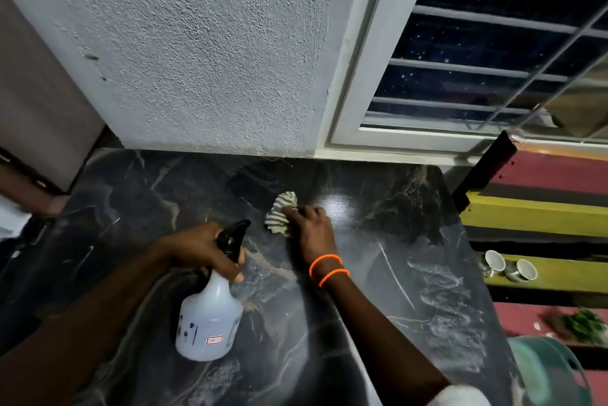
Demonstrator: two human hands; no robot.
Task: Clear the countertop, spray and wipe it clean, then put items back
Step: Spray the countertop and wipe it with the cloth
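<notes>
Two bare hands work over a dark marbled countertop (pixel 378 274) below a textured grey wall (pixel 204 43). Left hand (pixel 204 249): fingers curled tight round the neck of a translucent white spray bottle (pixel 210 316), just under its black trigger head (pixel 232 237); the bottle tilts, its base toward the camera, and whether the base touches the stone cannot be told. Right hand (pixel 311 224): palm down, fingers pressed onto a crumpled striped cloth (pixel 279 213), which lies flat on the counter under and beyond the fingertips, its bunched end spreading up and left of the hand. Two orange bands (pixel 327 269) circle the right wrist. Cloth and bottle are apart, the cloth farther from the camera and to the right. Bare stone lies on all sides of the cloth: back to the wall foot, left toward a brown cabinet side (pixel 42 93), right to the counter's edge. Pale streaks mark the surface near that right edge. Beyond the edge, lower down, two white cups (pixel 511 267) lie on their sides on a yellow ledge (pixel 559 274); a barred window (pixel 493 60) stands at upper right
</notes>
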